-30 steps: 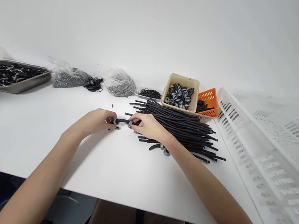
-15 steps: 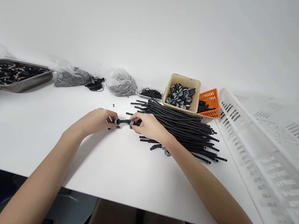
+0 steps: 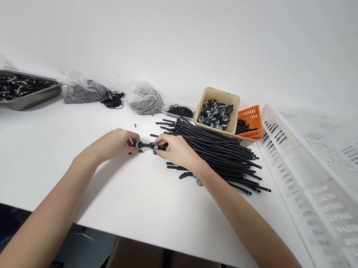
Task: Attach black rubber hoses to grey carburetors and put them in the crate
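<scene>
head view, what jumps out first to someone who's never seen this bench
At the middle of the white table, the left hand and right hand hold one black tube between them, with grey rings on it. Just right lies a big pile of black tubes, with a beige bin of grey rings behind it.

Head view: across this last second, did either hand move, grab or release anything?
Hardly. Both the left hand and right hand keep pinching the same short black tube between them; nothing was taken up or let go. The tube pile, beige bin and metal tray stayed put.
</scene>
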`<state>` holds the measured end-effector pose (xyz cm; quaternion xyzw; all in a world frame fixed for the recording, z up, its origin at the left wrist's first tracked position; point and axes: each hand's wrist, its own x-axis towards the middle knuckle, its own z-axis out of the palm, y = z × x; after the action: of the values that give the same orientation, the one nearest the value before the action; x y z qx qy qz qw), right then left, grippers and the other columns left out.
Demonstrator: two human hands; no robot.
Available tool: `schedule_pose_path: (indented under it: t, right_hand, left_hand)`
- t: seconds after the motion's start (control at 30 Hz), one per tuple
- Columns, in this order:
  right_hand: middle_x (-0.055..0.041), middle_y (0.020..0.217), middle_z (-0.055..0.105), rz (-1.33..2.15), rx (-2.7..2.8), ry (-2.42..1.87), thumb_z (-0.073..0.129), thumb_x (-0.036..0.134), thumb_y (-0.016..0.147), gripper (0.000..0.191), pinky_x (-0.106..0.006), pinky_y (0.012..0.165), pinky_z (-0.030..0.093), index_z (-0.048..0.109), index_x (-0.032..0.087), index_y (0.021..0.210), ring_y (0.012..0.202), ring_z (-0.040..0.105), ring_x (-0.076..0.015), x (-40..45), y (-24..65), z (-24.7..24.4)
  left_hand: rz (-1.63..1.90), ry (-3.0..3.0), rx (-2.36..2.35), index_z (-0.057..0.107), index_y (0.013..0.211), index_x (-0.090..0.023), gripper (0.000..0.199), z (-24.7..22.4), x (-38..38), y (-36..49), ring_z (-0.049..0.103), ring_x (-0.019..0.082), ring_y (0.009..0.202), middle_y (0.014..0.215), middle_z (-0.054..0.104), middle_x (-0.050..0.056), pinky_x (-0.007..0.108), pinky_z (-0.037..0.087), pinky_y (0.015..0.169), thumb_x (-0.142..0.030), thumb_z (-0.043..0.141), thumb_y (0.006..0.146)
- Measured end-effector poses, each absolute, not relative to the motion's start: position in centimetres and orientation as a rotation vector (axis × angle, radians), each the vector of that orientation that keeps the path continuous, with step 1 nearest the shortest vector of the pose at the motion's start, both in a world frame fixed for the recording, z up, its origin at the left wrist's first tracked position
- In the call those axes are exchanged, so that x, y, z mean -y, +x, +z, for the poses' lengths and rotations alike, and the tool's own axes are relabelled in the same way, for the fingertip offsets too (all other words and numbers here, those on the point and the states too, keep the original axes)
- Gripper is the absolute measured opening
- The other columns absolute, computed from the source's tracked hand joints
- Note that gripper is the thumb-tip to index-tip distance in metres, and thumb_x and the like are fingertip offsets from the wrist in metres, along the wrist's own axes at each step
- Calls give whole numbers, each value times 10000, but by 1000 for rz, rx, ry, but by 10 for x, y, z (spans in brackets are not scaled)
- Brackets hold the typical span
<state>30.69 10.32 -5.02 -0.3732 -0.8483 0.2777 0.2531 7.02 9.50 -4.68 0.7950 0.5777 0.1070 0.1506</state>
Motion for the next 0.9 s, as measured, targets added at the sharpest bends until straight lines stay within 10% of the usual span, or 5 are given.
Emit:
schedule_pose_path:
  t: [0.9]
  right_hand:
    - [-48,1014,710,771,2310,-1013,638,260,786,218,-247,749,461,650,213,998,817,663,-148,-108,309,-54]
  left_hand:
    - [307,2320,-1766,588,707,-257,295,-41,-92,78,636,218,710,773,721,4,277,391,579,-550,624,710]
